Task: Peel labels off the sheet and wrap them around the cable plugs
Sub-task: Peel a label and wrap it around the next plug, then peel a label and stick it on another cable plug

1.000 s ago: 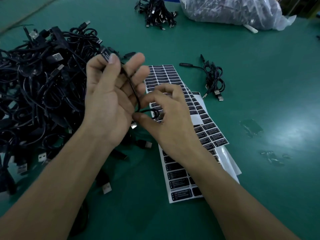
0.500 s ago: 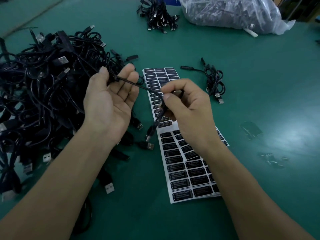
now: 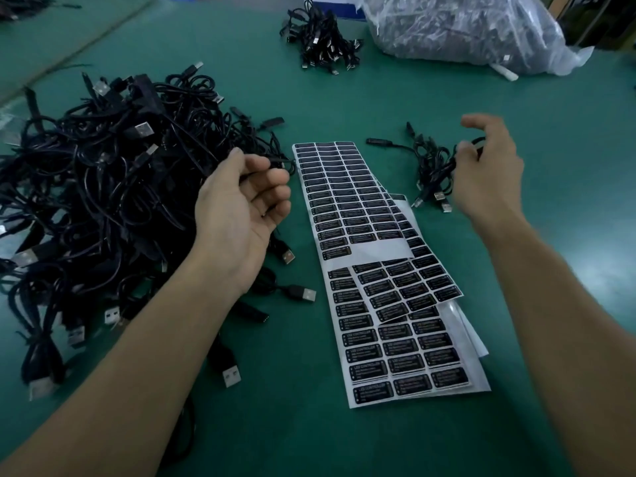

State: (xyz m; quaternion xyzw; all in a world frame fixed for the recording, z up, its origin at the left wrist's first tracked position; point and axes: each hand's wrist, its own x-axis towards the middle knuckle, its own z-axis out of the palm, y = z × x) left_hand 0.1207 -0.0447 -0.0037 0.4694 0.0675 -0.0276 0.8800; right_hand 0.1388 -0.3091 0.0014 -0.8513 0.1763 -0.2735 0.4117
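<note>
Head view: left hand [image 3: 241, 204] curls round a cable plug [image 3: 280, 162] by the big pile [image 3: 103, 184]; right hand [image 3: 488, 177], blurred, grip unclear, over the small bundle [image 3: 432, 166]. Label sheet [image 3: 344, 201] lies between; lift 1 label by its corner.

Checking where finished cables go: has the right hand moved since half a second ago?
Yes. The right hand went rightward, off the label sheet to the small cable bundle beside it.

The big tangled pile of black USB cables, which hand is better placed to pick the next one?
Left. The left hand sits at that pile, fingers curled round a thin black cable; the right hand is across the white label sheet, at the small cable bundle.
</note>
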